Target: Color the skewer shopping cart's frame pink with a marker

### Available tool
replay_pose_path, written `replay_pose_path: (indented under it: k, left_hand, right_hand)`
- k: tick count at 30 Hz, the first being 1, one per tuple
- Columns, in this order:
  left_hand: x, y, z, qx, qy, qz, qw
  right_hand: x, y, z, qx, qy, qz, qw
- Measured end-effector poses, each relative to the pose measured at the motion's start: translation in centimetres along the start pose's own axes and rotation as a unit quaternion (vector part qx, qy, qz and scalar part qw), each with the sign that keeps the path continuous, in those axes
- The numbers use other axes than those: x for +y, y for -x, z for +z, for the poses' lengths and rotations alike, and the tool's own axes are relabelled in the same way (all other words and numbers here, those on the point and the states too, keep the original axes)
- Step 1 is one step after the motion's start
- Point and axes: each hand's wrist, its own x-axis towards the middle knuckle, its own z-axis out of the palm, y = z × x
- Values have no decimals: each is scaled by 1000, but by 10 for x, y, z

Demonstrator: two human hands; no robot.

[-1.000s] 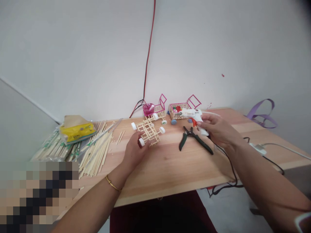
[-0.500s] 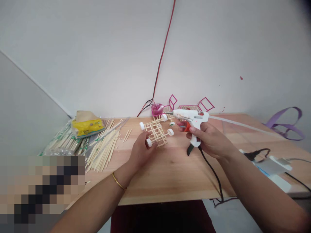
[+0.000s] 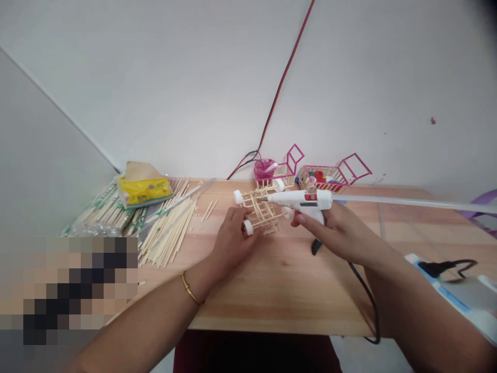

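A small cart frame point(image 3: 261, 211) built of wooden sticks, with white wheels, rests on the wooden table point(image 3: 279, 290). My left hand point(image 3: 233, 243) grips it at its near corner by a wheel. My right hand point(image 3: 337, 233) is wrapped round the handle of a white hot glue gun point(image 3: 298, 200). The gun's nozzle points left and reaches over the frame's top. A long clear glue stick point(image 3: 407, 202) sticks out of the gun's back to the right. A black cord point(image 3: 367, 300) hangs from the handle.
A heap of wooden sticks point(image 3: 163, 228) and a yellow tissue pack point(image 3: 143, 189) lie at the left. Two pink-framed stick carts point(image 3: 330, 176) and a pink cup point(image 3: 264, 168) stand by the wall. A power strip point(image 3: 458, 290) sits at the right. Pliers' handle tip point(image 3: 315, 247) shows under my right hand.
My right hand picked the glue gun up off the table and brought it left, so that its nozzle is over the stick frame. My left hand has kept its hold on the frame.
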Motion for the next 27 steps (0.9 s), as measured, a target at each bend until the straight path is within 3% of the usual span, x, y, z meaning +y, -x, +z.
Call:
replay_pose_path:
  k: [11,27]
  left_hand:
    - [3,0,-1,-1,-6,-4,1000]
    - [4,0,-1,-11,8,-23,1000]
  right_hand:
    - [0,-4,0,-66,78,-14,995]
    - [-12,-1,10,-75,160,31,984]
